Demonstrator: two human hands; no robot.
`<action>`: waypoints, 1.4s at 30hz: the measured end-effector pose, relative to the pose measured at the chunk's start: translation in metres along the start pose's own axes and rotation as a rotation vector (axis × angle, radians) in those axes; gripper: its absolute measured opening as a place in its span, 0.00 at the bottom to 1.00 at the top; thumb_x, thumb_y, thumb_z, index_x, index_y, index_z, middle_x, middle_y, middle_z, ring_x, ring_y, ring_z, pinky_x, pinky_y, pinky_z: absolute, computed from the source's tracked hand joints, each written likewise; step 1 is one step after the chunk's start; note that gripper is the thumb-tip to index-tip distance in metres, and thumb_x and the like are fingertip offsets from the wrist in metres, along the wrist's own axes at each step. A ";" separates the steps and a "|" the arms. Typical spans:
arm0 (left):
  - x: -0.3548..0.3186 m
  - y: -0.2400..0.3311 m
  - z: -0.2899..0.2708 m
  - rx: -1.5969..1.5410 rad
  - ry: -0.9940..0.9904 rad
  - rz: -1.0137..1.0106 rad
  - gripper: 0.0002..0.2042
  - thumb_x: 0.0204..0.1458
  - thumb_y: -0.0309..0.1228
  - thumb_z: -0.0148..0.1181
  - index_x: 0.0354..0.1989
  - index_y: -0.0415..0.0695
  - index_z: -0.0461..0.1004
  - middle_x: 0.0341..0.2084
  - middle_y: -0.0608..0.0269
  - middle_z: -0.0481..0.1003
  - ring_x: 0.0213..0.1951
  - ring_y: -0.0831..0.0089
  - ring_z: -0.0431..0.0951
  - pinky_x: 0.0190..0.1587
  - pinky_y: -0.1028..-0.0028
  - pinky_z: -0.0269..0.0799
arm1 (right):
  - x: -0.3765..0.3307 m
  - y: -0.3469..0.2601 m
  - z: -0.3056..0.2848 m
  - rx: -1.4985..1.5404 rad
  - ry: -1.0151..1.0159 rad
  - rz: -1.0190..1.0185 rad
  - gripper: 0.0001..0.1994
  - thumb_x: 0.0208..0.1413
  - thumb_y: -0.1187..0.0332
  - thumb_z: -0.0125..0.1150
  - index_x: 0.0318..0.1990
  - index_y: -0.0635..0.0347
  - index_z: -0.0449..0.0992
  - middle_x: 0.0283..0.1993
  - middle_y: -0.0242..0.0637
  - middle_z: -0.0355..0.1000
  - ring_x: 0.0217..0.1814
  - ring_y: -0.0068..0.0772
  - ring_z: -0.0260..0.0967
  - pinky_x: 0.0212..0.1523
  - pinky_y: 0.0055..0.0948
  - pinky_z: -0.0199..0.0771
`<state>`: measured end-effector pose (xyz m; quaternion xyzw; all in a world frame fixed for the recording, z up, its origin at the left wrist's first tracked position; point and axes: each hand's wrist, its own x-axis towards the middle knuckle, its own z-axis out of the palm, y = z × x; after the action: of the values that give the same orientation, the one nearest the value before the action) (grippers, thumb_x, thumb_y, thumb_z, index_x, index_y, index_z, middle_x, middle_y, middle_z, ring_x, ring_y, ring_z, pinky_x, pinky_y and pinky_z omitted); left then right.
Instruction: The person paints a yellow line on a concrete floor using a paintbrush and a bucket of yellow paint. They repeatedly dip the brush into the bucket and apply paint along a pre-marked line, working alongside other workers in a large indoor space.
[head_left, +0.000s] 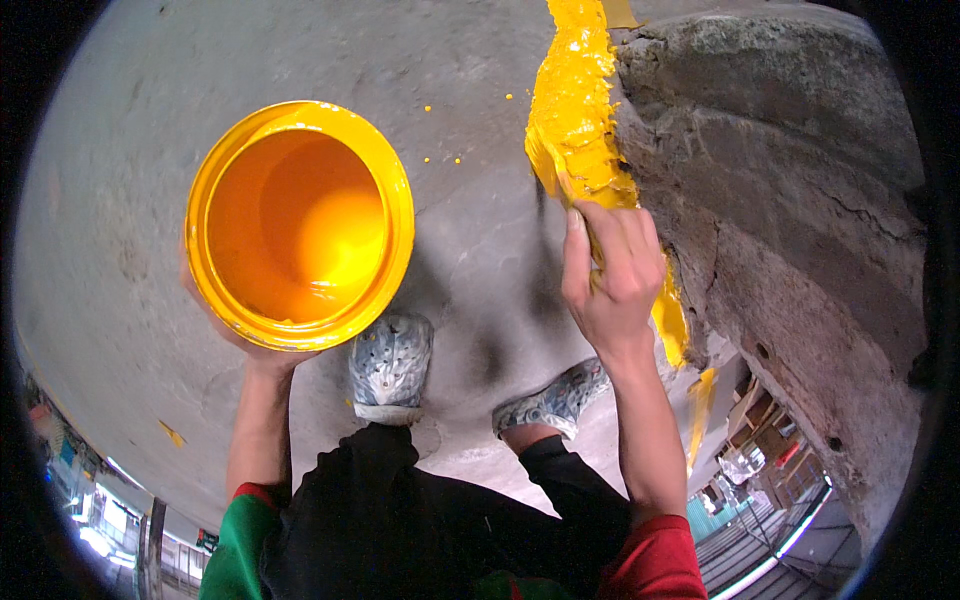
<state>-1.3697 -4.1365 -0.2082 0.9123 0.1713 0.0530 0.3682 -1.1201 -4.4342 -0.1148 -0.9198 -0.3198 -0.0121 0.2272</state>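
My left hand (pixel 262 352) holds a round can of yellow paint (pixel 399 225) from its near left side, with most of the fingers hidden behind it. The can's mouth faces me; its rim and inner wall are coated yellow, and wet paint shines inside. My right hand (pixel 622 262) is closed around a paint-covered brush (pixel 564 186), thumb along the handle. The brush's bristles touch a thick, wet yellow strip (pixel 582 75), which runs along the foot of a rough concrete block (pixel 800 190) and passes under my right hand.
Small yellow drops (pixel 428 160) dot the grey concrete floor (pixel 120 200). My feet, in speckled clogs (pixel 391 362), stand between the can and the strip. Beyond the block's near end lie boards and clutter (pixel 765 440). A yellow mark (pixel 172 433) shows at the lower left.
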 end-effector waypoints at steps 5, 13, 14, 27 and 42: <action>0.032 0.037 0.002 -0.195 0.228 0.070 0.55 0.30 0.46 0.83 0.67 0.43 0.53 0.61 0.53 0.61 0.62 0.57 0.66 0.65 0.57 0.62 | -0.030 0.020 -0.036 -0.064 -0.088 0.053 0.08 0.50 0.77 0.63 0.39 0.66 0.78 0.32 0.45 0.72 0.34 0.49 0.68 0.37 0.41 0.70; 0.087 0.119 0.003 -0.499 0.089 0.510 0.61 0.28 0.46 0.86 0.69 0.43 0.49 0.64 0.49 0.59 0.64 0.54 0.65 0.66 0.55 0.61 | -0.067 0.001 -0.187 -0.020 0.028 0.219 0.08 0.52 0.81 0.61 0.39 0.66 0.78 0.32 0.46 0.75 0.31 0.45 0.72 0.34 0.36 0.70; 0.089 0.132 0.008 -0.504 0.053 0.580 0.60 0.28 0.47 0.85 0.69 0.43 0.50 0.64 0.48 0.60 0.64 0.53 0.65 0.65 0.55 0.62 | -0.076 -0.008 -0.208 0.017 0.073 0.188 0.08 0.51 0.81 0.61 0.39 0.66 0.79 0.32 0.45 0.75 0.31 0.43 0.71 0.34 0.36 0.70; 0.019 0.317 0.131 -0.385 -0.645 0.977 0.55 0.29 0.43 0.84 0.68 0.41 0.56 0.63 0.45 0.64 0.65 0.47 0.64 0.67 0.54 0.59 | -0.262 0.030 -0.251 0.280 0.016 -0.076 0.09 0.48 0.69 0.64 0.37 0.60 0.77 0.31 0.35 0.66 0.39 0.38 0.65 0.32 0.34 0.72; -0.049 0.411 0.244 -0.296 -0.779 0.999 0.58 0.27 0.41 0.85 0.69 0.44 0.53 0.64 0.47 0.61 0.67 0.46 0.62 0.69 0.52 0.57 | -0.426 0.141 -0.247 0.723 0.434 0.580 0.10 0.53 0.72 0.64 0.43 0.64 0.81 0.33 0.39 0.75 0.31 0.34 0.69 0.33 0.30 0.69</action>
<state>-1.2490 -4.5883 -0.0994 0.7743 -0.4286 -0.0939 0.4560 -1.3450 -4.8853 -0.0229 -0.8094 0.0193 -0.0281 0.5862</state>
